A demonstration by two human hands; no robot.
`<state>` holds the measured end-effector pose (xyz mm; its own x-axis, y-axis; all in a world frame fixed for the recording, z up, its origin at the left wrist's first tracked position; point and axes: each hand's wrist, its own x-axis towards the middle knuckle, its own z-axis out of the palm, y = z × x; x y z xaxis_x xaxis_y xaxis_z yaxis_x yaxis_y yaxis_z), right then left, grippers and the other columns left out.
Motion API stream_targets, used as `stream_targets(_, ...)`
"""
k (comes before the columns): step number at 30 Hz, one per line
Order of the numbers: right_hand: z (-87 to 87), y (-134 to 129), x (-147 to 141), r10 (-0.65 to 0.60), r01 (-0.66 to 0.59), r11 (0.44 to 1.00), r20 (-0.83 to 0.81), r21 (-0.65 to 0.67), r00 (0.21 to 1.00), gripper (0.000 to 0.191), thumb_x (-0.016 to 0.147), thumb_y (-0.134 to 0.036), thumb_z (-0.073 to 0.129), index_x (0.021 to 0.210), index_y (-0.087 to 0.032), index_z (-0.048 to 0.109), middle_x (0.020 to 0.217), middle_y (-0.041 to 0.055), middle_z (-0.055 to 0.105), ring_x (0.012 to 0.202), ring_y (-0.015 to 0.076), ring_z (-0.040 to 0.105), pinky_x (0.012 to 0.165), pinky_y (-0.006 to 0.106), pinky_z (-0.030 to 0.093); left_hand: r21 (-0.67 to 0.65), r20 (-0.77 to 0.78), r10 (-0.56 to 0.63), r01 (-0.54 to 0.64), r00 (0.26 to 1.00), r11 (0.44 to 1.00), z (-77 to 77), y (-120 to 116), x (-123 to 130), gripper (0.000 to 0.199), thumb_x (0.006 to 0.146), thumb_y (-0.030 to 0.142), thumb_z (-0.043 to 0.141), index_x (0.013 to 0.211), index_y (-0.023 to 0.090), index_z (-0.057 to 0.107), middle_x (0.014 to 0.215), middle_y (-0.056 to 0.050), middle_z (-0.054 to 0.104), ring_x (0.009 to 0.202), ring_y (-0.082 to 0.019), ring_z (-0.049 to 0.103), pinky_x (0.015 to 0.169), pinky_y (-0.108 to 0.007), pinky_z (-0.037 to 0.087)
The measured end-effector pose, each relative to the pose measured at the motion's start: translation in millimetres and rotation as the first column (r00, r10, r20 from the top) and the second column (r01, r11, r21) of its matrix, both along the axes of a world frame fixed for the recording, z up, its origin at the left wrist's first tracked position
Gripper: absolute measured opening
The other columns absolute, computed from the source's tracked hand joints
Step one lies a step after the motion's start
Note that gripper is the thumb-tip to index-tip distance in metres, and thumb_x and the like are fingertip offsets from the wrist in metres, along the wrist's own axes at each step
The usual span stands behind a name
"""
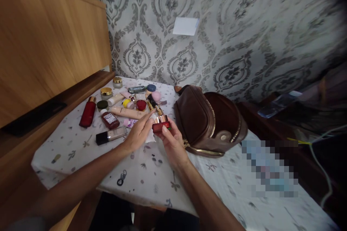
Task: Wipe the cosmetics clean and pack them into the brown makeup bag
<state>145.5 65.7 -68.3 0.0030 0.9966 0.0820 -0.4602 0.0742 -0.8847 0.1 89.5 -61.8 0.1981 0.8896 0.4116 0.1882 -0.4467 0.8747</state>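
In the head view, my right hand (173, 142) grips a small red bottle (160, 127) with a shiny gold-pink top, thumb across its near side. My left hand (140, 131) is against the bottle's left side, fingers together over a white tissue or wipe (150, 136) that shows beneath them. Close by lie a beige tube (127, 112), a red-lidded jar (141, 105) and a foundation bottle with a black cap (111, 135). An open brown leather bag (195, 119) stands just right of my hands.
More cosmetics are spread on the patterned cloth (141, 180): a tall red bottle (88, 112), a dark red bottle (110, 119), gold-lidded jars and a pink sponge (156, 96). A wooden cabinet (54, 25) borders the left; a wallpapered wall rises behind. A cable (326, 173) hangs at right.
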Motion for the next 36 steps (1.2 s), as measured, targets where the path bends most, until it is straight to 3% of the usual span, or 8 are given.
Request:
stream_targets(5, 2.6, -1, 1, 0.131, -0.134, 0.989, -0.052, -0.062, 0.990, 0.052, 0.073, -0.047, 0.080, 0.118, -0.027, 0.063, 0.105, 0.0033, 0.074, 0.086, 0.0195, 0.069, 0.072, 0.030, 0.054, -0.080, 0.080, 0.016, -0.009, 0.997, 0.997, 4.0, 2, 1, 0.056, 0.098, 0.058, 0.039, 0.127, 0.015, 0.061, 0.138, -0.011, 0.061, 0.135, -0.024, 0.050, 0.119, -0.037, 0.031)
stream_targets(9, 2.7, -1, 1, 0.181, -0.184, 0.982, -0.070, -0.050, 0.981, 0.052, 0.072, -0.049, 0.081, 0.115, -0.028, 0.060, 0.106, 0.0018, 0.074, 0.087, 0.0191, 0.070, 0.071, 0.029, 0.053, -0.102, 0.081, 0.062, -0.053, 0.995, 0.993, 9.0, 2, 0, 0.042, 0.097, 0.054, 0.044, 0.102, 0.017, 0.062, 0.103, -0.007, 0.069, 0.100, -0.022, 0.063, 0.094, -0.032, 0.047)
stream_targets(14, 1.0, -1, -2, 0.120, -0.121, 0.992, -0.045, -0.028, 0.992, 0.051, 0.069, -0.042, 0.085, 0.111, -0.029, 0.060, 0.103, -0.0004, 0.073, 0.088, 0.0167, 0.068, 0.078, 0.029, 0.052, -0.128, 0.065, 0.074, -0.065, 0.995, 0.990, 9.4, 2, -4, 0.036, 0.095, 0.051, 0.049, 0.090, 0.017, 0.058, 0.080, 0.000, 0.059, 0.075, -0.016, 0.055, 0.069, -0.025, 0.044)
stream_targets(18, -4.2, 2, -4, 0.026, -0.025, 0.999, 0.002, -0.025, 1.000, 0.059, 0.064, -0.039, 0.089, 0.113, -0.031, 0.058, 0.098, -0.0024, 0.071, 0.091, 0.0163, 0.066, 0.087, 0.032, 0.052, -0.176, 0.082, 0.035, -0.020, 0.996, 0.984, 7.8, 1, -4, 0.039, 0.093, 0.054, 0.051, 0.090, 0.017, 0.061, 0.082, -0.002, 0.063, 0.076, -0.018, 0.056, 0.066, -0.025, 0.045)
stream_targets(22, -7.1, 3, -5, -0.006, 0.006, 0.999, -0.010, -0.035, 1.000, 0.061, 0.059, -0.036, 0.092, 0.109, -0.031, 0.057, 0.094, -0.0036, 0.070, 0.086, 0.0155, 0.065, 0.085, 0.032, 0.053, -0.191, 0.085, 0.022, -0.005, 0.996, 0.982, 6.6, 1, -5, 0.042, 0.091, 0.056, 0.053, 0.092, 0.016, 0.065, 0.082, -0.003, 0.066, 0.081, -0.021, 0.059, 0.068, -0.027, 0.047)
stream_targets(27, -4.0, 2, -4, 0.051, -0.056, 0.997, -0.073, -0.062, 0.996, 0.039, 0.074, -0.047, 0.080, 0.103, -0.027, 0.063, 0.101, -0.0002, 0.071, 0.092, 0.0171, 0.066, 0.086, 0.033, 0.055, -0.177, 0.057, 0.031, -0.020, 0.998, 0.984, 3.2, 5, -5, 0.039, 0.092, 0.053, 0.054, 0.092, 0.016, 0.067, 0.087, -0.003, 0.069, 0.088, -0.022, 0.062, 0.078, -0.028, 0.049)
stream_targets(31, -2.5, 2, -1, 0.099, -0.111, 0.989, -0.124, -0.093, 0.987, 0.035, 0.076, -0.047, 0.079, 0.100, -0.025, 0.067, 0.106, 0.0016, 0.071, 0.096, 0.0194, 0.066, 0.085, 0.036, 0.058, -0.146, 0.035, 0.075, -0.069, 0.997, 0.987, 0.0, 9, -6, 0.033, 0.091, 0.045, 0.054, 0.099, 0.016, 0.068, 0.099, -0.005, 0.071, 0.099, -0.024, 0.063, 0.090, -0.031, 0.048)
stream_targets(36, -0.3, 2, 1, 0.124, -0.142, 0.982, -0.142, -0.123, 0.982, 0.035, 0.072, -0.045, 0.082, 0.096, -0.024, 0.066, 0.097, 0.0003, 0.071, 0.088, 0.0187, 0.068, 0.080, 0.036, 0.059, -0.124, 0.047, 0.051, -0.045, 0.998, 0.991, 2.9, 8, -8, 0.028, 0.090, 0.039, 0.055, 0.103, 0.017, 0.066, 0.098, -0.003, 0.070, 0.093, -0.020, 0.062, 0.081, -0.027, 0.048)
